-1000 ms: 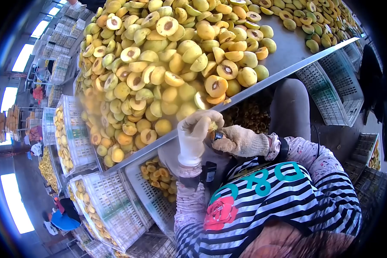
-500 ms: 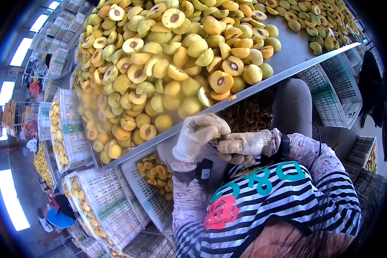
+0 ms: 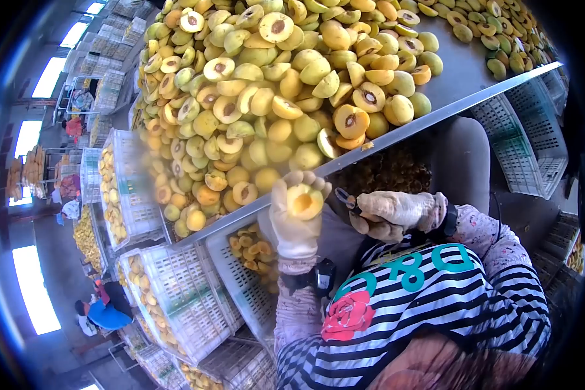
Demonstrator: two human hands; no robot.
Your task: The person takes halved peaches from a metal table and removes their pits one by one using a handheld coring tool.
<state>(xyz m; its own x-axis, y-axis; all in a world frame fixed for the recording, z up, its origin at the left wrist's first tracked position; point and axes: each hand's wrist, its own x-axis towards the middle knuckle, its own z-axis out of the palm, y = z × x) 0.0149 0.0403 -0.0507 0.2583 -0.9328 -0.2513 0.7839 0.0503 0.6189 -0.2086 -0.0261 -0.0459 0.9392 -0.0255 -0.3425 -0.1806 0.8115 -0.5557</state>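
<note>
My left hand (image 3: pixel 299 218), in a pale glove, is turned palm up with its fingers curled around a yellow peach half (image 3: pixel 305 202). The cut face looks up and shows a hollow without a stone. To its right, my gloved right hand (image 3: pixel 396 213) is closed around a small pitting tool (image 3: pixel 346 197), whose dark looped end sticks out toward the left hand. Most of the tool's handle is hidden by the fingers. Beyond both hands lies a heap of halved peaches (image 3: pixel 253 97), many with brown stones in them.
The metal table's raised edge (image 3: pixel 396 133) runs diagonally just beyond my hands. Below it is a dark mass of peach stones (image 3: pixel 390 170). A crate (image 3: pixel 231 273) with peach halves stands at my left, beside more filled crates (image 3: pixel 175 302). White crates (image 3: pixel 517 140) stand at the right.
My hands have moved apart. The left has turned palm up, showing the hollowed peach half, while the right has drawn away with the tool. The view has shifted slightly.
</note>
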